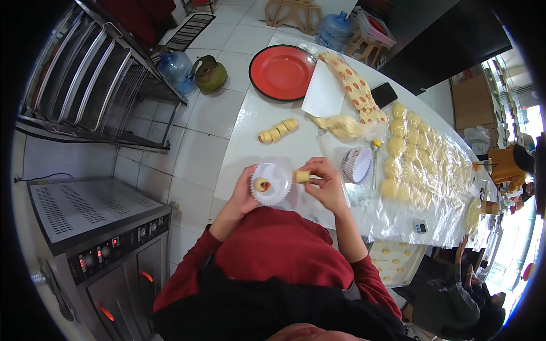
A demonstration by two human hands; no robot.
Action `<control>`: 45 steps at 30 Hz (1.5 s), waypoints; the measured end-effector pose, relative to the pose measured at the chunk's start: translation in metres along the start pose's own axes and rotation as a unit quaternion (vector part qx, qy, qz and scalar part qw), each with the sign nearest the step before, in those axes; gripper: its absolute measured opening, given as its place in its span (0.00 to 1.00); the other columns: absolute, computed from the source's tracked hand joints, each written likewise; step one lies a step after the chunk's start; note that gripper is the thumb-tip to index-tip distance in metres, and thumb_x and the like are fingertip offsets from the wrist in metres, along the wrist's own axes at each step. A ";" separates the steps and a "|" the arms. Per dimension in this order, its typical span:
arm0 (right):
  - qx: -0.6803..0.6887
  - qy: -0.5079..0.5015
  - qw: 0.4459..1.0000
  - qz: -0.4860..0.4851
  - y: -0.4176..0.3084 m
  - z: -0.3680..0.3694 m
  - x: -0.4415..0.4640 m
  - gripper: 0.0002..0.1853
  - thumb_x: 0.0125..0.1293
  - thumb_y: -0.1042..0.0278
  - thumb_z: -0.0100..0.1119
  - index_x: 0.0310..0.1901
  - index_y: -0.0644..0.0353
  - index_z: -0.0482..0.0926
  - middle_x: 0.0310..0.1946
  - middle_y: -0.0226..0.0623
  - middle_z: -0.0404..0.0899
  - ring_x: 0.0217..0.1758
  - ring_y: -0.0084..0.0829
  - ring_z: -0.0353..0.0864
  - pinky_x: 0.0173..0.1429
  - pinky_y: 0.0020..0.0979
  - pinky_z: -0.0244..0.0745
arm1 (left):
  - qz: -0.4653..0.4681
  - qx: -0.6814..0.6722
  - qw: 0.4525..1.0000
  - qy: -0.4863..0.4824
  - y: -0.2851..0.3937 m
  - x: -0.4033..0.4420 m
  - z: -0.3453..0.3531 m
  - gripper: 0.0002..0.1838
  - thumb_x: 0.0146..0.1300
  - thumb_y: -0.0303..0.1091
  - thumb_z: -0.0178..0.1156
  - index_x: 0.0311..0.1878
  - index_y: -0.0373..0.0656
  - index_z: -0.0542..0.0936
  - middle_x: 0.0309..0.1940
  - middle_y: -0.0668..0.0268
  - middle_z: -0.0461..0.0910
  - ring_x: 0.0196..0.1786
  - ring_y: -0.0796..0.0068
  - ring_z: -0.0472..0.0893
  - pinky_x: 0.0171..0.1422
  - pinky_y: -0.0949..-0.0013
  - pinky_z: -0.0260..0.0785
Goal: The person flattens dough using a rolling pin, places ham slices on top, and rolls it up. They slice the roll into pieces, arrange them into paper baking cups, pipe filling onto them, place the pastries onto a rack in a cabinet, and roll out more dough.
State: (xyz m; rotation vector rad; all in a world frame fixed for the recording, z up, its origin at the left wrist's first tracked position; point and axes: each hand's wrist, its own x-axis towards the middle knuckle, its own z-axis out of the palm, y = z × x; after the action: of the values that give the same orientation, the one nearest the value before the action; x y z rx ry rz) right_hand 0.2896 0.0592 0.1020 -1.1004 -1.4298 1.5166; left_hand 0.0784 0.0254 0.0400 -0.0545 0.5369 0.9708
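Observation:
My left hand (245,190) is closed on the side of a white fluted paper baking cup (277,192). Inside that cup, near its left wall, sits one piece of rolled dough (262,184) with a reddish filling. Between the fingertips of my right hand (323,181) is another piece of rolled dough (301,177), right at the cup's right rim. Beyond my hands, a short row of cut dough pieces (277,131) lies on the white table. A stack of paper baking cups (358,165) stands to the right of my right hand.
Many dough balls (398,148) lie under plastic film at the right. A red round tray (282,71), a piping bag (341,126), a phone (384,95) and a small timer (420,227) are on the table. An oven (108,227) and tray rack (85,74) stand left. Other people are at far right.

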 end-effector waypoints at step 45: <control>-0.358 0.021 0.932 -0.058 0.070 0.009 0.006 0.24 0.47 0.80 0.56 0.51 0.62 0.71 0.43 0.42 0.76 0.51 0.36 0.73 0.49 0.32 0.70 | 0.093 0.020 0.993 0.076 0.009 -0.013 -0.010 0.29 0.63 0.53 0.43 0.56 0.38 0.67 0.52 0.58 0.72 0.54 0.63 0.73 0.59 0.59 0.66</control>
State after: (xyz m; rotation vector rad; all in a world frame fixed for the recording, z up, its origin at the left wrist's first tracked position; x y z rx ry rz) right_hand 0.2808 0.0564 0.0317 -1.4141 -2.0492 0.8788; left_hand 0.0612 0.0178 0.0388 -0.0430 0.7114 1.1439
